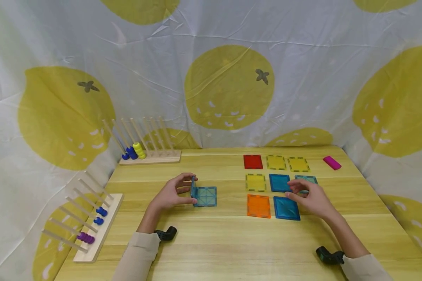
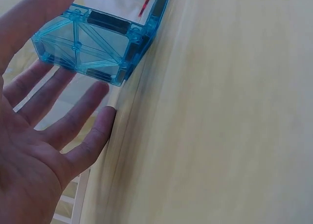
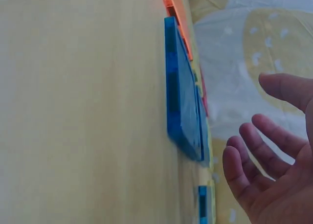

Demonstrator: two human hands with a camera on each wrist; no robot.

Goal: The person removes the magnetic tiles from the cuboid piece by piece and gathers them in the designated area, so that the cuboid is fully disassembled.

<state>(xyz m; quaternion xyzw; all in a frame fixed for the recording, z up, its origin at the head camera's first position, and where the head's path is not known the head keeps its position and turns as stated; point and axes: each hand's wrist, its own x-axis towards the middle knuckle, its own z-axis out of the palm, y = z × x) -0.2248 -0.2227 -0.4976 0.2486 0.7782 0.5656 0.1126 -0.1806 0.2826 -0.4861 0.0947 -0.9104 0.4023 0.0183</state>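
My left hand [image 1: 174, 192] pinches a light-blue magnetic tile [image 2: 80, 43] between thumb and fingers. This tile stands upright along the left edge of a flat light-blue tile [image 1: 206, 196], forming a corner with it. On the right, my right hand [image 1: 313, 199] hovers with relaxed fingers and holds nothing. Around it lie one dark-blue tile [image 1: 279, 182], another dark-blue tile [image 1: 286, 208] in front, and a light-blue tile [image 1: 307, 179] partly hidden behind the hand. In the right wrist view a dark-blue tile [image 3: 183, 97] lies apart from the fingers.
Left of the dark-blue tiles are an orange tile [image 1: 258, 205] and a yellow tile [image 1: 255, 182]. A red tile [image 1: 253, 161] and two more yellow tiles form the back row. A magenta block [image 1: 332, 162] lies far right. Two wooden peg racks [image 1: 161, 157] with beads stand left.
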